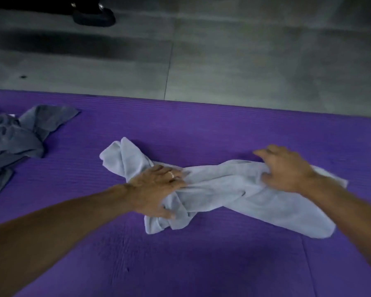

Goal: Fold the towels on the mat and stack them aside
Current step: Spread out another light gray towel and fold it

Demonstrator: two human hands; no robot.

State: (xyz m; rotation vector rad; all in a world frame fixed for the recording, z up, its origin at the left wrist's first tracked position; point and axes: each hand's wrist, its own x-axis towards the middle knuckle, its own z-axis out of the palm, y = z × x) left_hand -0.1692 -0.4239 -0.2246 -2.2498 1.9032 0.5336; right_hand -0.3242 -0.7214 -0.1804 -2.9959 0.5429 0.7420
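Note:
A pale grey-white towel (229, 194) lies crumpled and twisted across the middle of the purple mat (201, 129). My left hand (156, 189) grips a bunch of the towel's left part, thumb curled into the folds. My right hand (285, 170) grips the towel's right part, fingers curled into the cloth near its upper edge. A dark grey towel (15, 138) lies in a loose heap at the mat's left edge, away from both hands.
Grey concrete floor (244, 56) lies beyond the mat's far edge. A black shoe (93, 16) of another person stands at the top left. The mat runs bare in front of and to the right of the pale towel.

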